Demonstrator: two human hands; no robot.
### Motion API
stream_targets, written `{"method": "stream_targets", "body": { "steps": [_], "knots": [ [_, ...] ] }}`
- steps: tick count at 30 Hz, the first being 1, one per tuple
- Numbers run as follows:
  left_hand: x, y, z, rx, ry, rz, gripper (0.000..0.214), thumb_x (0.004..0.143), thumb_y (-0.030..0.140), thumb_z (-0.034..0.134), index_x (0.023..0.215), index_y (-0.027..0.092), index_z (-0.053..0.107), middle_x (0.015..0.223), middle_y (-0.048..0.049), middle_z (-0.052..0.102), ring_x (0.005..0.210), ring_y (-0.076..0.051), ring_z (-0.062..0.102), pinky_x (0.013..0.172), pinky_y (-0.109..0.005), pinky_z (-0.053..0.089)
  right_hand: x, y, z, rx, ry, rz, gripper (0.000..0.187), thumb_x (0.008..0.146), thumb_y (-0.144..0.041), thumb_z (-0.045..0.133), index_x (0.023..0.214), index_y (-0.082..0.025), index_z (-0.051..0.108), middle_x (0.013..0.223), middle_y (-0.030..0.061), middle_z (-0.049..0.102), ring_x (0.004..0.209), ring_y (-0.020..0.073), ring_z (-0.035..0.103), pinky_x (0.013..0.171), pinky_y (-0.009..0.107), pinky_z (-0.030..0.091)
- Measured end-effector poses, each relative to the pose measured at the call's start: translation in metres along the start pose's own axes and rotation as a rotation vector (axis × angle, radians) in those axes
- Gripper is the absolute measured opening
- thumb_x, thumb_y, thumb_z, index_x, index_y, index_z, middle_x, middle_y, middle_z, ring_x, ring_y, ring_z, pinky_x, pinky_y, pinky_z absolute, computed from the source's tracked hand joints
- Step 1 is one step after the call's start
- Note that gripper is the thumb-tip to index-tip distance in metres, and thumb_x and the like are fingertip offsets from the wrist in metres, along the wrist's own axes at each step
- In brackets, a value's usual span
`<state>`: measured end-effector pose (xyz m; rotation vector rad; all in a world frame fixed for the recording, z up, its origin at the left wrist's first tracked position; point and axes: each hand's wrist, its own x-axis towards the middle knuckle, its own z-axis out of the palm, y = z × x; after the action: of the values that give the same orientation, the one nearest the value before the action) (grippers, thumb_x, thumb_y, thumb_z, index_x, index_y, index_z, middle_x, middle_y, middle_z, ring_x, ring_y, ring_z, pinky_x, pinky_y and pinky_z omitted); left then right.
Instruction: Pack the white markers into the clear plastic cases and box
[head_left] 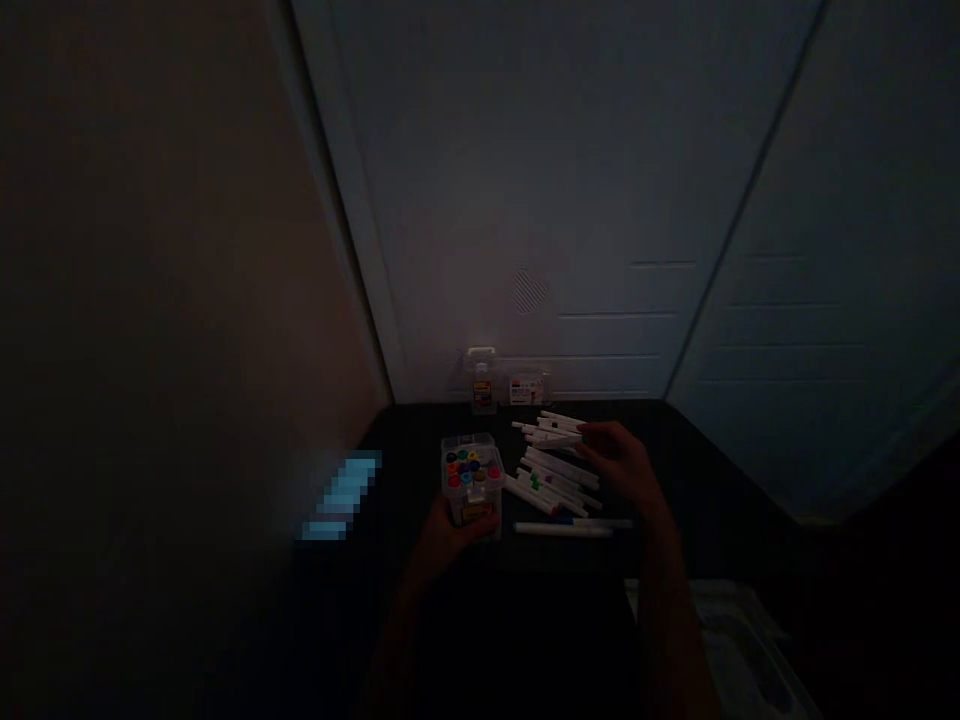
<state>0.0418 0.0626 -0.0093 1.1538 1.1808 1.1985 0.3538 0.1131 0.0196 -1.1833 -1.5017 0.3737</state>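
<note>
Clear glossy plastic box (pixel 471 480), smooth white plastic markers (pixel 559 470) scattered right of it, all on a matt black tabletop (pixel 697 500); far clear plastic lid (pixel 529 387).

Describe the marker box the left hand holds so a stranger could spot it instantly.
On the dark table, left of the scattered white markers, stands a clear plastic box gripped by the left hand. Unlike the loose markers, it shows upright coloured caps.

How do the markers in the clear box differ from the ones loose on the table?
The markers in the box stand upright, packed together, coloured caps up; the loose markers lie flat and scattered, showing white barrels. The left hand holds the box; the right hand is over the loose ones. Both groups appear to be the same kind.
</note>
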Motion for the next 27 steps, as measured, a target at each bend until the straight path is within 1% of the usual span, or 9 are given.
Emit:
{"method": "stream_targets", "body": {
  "steps": [3, 5, 8, 11, 13, 17, 20, 23, 27],
  "knots": [
    [0.001, -0.004, -0.001, 0.011, -0.021, 0.017, 0.069, 0.055, 0.038, 0.099, 0.114, 0.015, 0.072, 0.112, -0.0129, 0.081, 0.102, -0.032, 0.078, 0.087, -0.039, 0.063, 0.001, -0.005, 0.003, 0.014, -0.009, -0.015, 0.032, 0.080, -0.047, 0.079, 0.099, -0.022, 0.077, 0.100, 0.0074, 0.074, 0.084, 0.0225, 0.069, 0.076, 0.037, 0.058],
    [0.002, -0.006, -0.002, 0.013, -0.020, 0.009, 0.071, 0.055, 0.038, 0.100, 0.115, 0.014, 0.071, 0.113, -0.0136, 0.081, 0.102, -0.032, 0.078, 0.088, -0.040, 0.063, 0.001, -0.003, 0.003, 0.008, 0.007, 0.001, 0.032, 0.080, -0.049, 0.077, 0.098, -0.022, 0.077, 0.097, 0.0072, 0.074, 0.083, 0.0228, 0.070, 0.077, 0.038, 0.058],
    [0.002, -0.008, -0.003, -0.003, -0.010, -0.004, 0.073, 0.053, 0.038, 0.101, 0.115, 0.015, 0.071, 0.113, -0.0131, 0.081, 0.104, -0.033, 0.078, 0.091, -0.042, 0.063, 0.000, 0.007, 0.000, -0.015, 0.043, 0.083, 0.033, 0.079, -0.049, 0.075, 0.097, -0.021, 0.077, 0.095, 0.0080, 0.076, 0.084, 0.0248, 0.071, 0.079, 0.040, 0.058],
    [0.002, -0.006, -0.002, -0.020, -0.003, 0.001, 0.073, 0.051, 0.037, 0.102, 0.113, 0.016, 0.071, 0.112, -0.0122, 0.082, 0.105, -0.034, 0.078, 0.092, -0.043, 0.063, -0.002, 0.021, -0.005, -0.011, 0.064, 0.195, 0.037, 0.076, -0.049, 0.074, 0.100, -0.021, 0.077, 0.098, 0.0099, 0.079, 0.089, 0.0279, 0.074, 0.082, 0.042, 0.058],
    [0.002, -0.004, -0.002, -0.026, -0.011, 0.005, 0.074, 0.050, 0.037, 0.102, 0.114, 0.016, 0.071, 0.112, -0.0126, 0.082, 0.105, -0.034, 0.078, 0.092, -0.043, 0.063, -0.003, 0.030, -0.009, -0.019, 0.070, 0.245, 0.039, 0.075, -0.050, 0.074, 0.100, -0.020, 0.077, 0.100, 0.0110, 0.080, 0.092, 0.0295, 0.075, 0.084, 0.043, 0.057],
    [0.002, -0.005, -0.003, -0.019, -0.003, -0.013, 0.074, 0.049, 0.038, 0.102, 0.112, 0.015, 0.071, 0.111, -0.0137, 0.082, 0.103, -0.035, 0.078, 0.089, -0.043, 0.064, -0.008, 0.042, -0.017, -0.125, 0.013, 0.300, 0.037, 0.077, -0.051, 0.071, 0.095, -0.020, 0.079, 0.097, 0.0115, 0.081, 0.090, 0.0297, 0.076, 0.084, 0.042, 0.057],
    [0.003, -0.006, -0.003, -0.001, 0.008, -0.009, 0.073, 0.050, 0.038, 0.102, 0.113, 0.015, 0.072, 0.113, -0.0137, 0.081, 0.104, -0.034, 0.078, 0.090, -0.043, 0.063, -0.013, 0.049, -0.020, -0.218, -0.047, 0.337, 0.036, 0.081, -0.051, 0.066, 0.091, -0.019, 0.081, 0.092, 0.0113, 0.082, 0.086, 0.0292, 0.076, 0.080, 0.039, 0.056],
    [0.002, -0.006, -0.003, 0.005, 0.023, -0.016, 0.074, 0.049, 0.036, 0.102, 0.114, 0.015, 0.072, 0.112, -0.0132, 0.081, 0.103, -0.033, 0.078, 0.091, -0.043, 0.063, -0.015, 0.055, -0.022, -0.263, -0.109, 0.358, 0.037, 0.084, -0.051, 0.062, 0.091, -0.020, 0.083, 0.090, 0.0106, 0.083, 0.084, 0.0289, 0.077, 0.077, 0.037, 0.056],
    [0.003, -0.007, -0.003, 0.003, 0.023, -0.020, 0.072, 0.050, 0.036, 0.102, 0.113, 0.015, 0.072, 0.110, -0.0126, 0.082, 0.101, -0.033, 0.078, 0.088, -0.040, 0.063, -0.014, 0.058, -0.022, -0.262, -0.141, 0.326, 0.031, 0.083, -0.042, 0.064, 0.096, -0.021, 0.084, 0.101, 0.0104, 0.083, 0.096, 0.0300, 0.077, 0.087, 0.039, 0.057]
  ]
}}
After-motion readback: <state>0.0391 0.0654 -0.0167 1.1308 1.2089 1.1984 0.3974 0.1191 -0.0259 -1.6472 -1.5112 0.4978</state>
